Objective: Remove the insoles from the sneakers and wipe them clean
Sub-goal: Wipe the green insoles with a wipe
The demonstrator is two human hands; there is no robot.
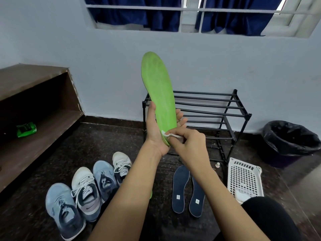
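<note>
My left hand [154, 129] grips the heel end of a green insole [159, 89] and holds it upright, toe end up, in front of the wall. My right hand [186, 142] pinches a small white wipe [171, 135] against the insole's lower part. Two dark blue insoles [188, 190] lie side by side on the floor at lower right. Several sneakers stand in a row at lower left: light blue ones [62, 209] [104, 180] and white ones [86, 192] [121, 164]. A sliver of another green insole [150, 194] shows behind my left forearm.
A black wire shoe rack [217, 112] stands against the wall behind the insole. A white perforated basket [243, 178] lies right of it, and a black-lined bin [288, 141] beyond. A brown shelf [34, 105] at left holds a green packet [26, 129].
</note>
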